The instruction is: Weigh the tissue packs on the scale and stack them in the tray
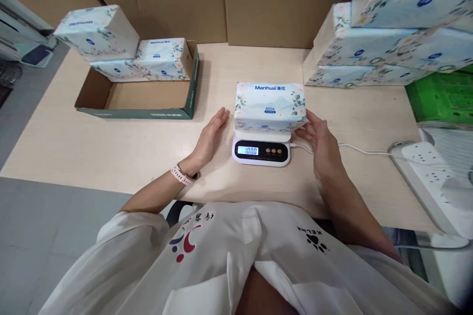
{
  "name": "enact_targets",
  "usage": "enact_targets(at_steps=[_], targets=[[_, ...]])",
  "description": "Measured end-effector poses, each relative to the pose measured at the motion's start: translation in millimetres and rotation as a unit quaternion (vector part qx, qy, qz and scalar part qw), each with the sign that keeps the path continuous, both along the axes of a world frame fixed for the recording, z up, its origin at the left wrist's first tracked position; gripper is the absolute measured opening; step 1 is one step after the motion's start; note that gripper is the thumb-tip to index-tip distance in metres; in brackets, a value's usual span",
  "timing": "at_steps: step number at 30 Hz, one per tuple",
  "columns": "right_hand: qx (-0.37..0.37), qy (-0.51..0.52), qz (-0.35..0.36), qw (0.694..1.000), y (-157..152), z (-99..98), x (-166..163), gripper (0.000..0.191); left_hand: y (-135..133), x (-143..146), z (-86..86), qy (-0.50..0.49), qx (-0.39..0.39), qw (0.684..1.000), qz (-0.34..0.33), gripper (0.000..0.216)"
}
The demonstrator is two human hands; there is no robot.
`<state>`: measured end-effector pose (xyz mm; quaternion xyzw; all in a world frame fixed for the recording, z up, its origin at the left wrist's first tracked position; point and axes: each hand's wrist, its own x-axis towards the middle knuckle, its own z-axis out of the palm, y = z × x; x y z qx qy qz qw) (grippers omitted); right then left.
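Observation:
A tissue pack (269,106) printed "Manhua" lies on a small white digital scale (261,150) whose lit display reads 100.0. My left hand (210,138) rests flat on the table just left of the pack, fingers stretched out, not touching it. My right hand (318,140) hovers at the pack's right end, fingers spread and close to or just touching its corner. Neither hand holds anything.
An open cardboard box (140,103) at the back left holds tissue packs (158,59). A stack of tissue packs (380,44) stands at the back right. A white cable (362,150) runs from the scale to a power strip (424,157). Cardboard sheets line the back; a green crate (443,96) sits at right.

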<state>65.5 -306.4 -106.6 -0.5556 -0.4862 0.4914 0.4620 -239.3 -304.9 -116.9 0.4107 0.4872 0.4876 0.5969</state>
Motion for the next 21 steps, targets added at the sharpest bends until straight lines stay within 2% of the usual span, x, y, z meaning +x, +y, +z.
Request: enact_targets(at_steps=[6,14,21], targets=[[0.018,-0.018,-0.016,1.000,2,-3.4,1,0.085,2,-3,-5.1,-0.006,0.004,1.000,-0.007,0.079],[0.036,-0.030,-0.044,0.998,3,2.4,1,0.091,2,-4,-7.0,0.006,0.010,1.000,-0.001,0.076],[0.039,-0.038,-0.030,0.998,9,-9.4,9,0.092,3,-3,-7.5,0.005,0.015,1.000,0.004,0.078]])
